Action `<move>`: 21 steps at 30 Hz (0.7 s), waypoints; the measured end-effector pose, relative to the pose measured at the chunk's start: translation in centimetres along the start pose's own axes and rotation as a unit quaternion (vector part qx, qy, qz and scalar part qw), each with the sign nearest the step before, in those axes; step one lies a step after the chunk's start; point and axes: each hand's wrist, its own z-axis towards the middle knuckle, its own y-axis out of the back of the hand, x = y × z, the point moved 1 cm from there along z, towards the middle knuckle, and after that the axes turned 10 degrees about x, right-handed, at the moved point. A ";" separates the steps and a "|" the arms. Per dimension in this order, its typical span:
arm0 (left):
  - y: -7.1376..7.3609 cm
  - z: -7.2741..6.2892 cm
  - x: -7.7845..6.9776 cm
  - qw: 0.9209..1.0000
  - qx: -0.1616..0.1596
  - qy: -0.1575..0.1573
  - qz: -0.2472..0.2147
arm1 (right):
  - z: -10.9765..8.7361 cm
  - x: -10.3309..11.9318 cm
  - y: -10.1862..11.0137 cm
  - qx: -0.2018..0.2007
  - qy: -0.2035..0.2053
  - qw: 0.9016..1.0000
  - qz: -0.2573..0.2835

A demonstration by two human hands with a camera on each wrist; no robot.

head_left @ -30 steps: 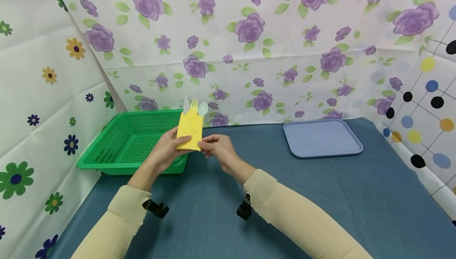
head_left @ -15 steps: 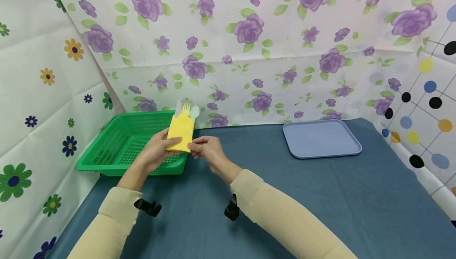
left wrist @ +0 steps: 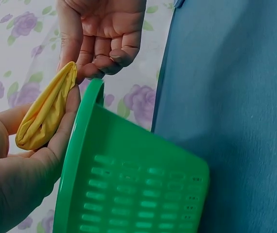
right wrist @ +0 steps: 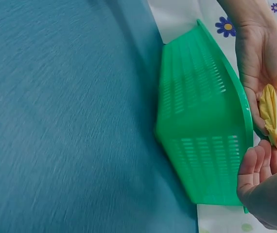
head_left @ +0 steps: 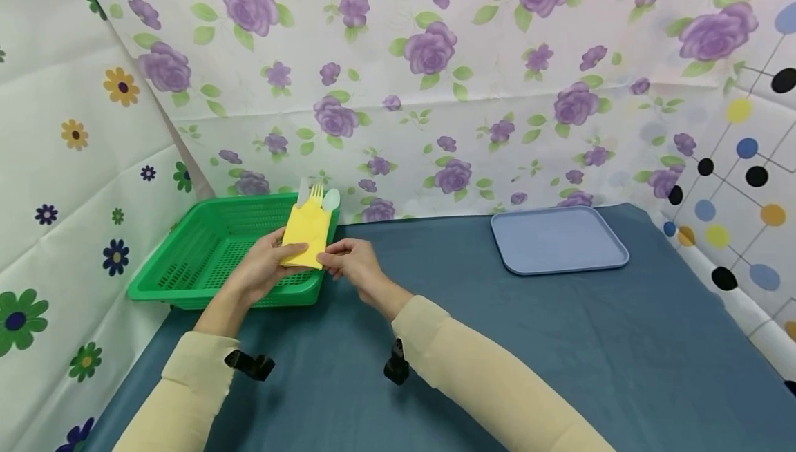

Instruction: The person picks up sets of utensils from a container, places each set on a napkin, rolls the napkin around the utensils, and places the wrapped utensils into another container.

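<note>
A folded yellow napkin [head_left: 306,236] stands tilted in the two hands, above the right rim of the green basket. Out of its top stick a clear knife [head_left: 303,192], a pale yellow fork [head_left: 316,194] and a pale green spoon [head_left: 332,200]. The left hand [head_left: 266,262] grips the napkin from its left side, thumb across the front and fingers behind. At the lower right corner, the right hand [head_left: 352,263] pinches the napkin between thumb and forefinger. In the left wrist view the napkin's folded bottom end [left wrist: 46,111] shows between both hands.
The green basket [head_left: 186,293], with slotted walls, stands at the left on the blue tablecloth [head_left: 472,341]. A flat blue-grey tray [head_left: 560,239] lies at the back right. Flowered sheets [head_left: 398,127] hang behind, with others at both sides.
Both hands have moved left with the napkin and cutlery, from beside the basket to over its right rim. Their hold looks the same. The head view has shifted slightly.
</note>
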 end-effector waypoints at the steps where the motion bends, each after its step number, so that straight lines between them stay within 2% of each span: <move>1: 0.1 -0.1 0.0 1.000 0.000 0.000 0.002 | 0.0 0.0 -0.2 -0.001 0.000 1.000 -0.002; 9: 1.1 -0.7 0.2 1.000 0.002 0.008 0.000 | 0.3 -0.3 -0.8 0.008 -0.010 1.000 -0.016; 21: 1.7 -0.8 0.2 1.000 -0.005 0.007 0.002 | 0.2 -1.1 -0.4 -0.035 -0.011 0.999 -0.003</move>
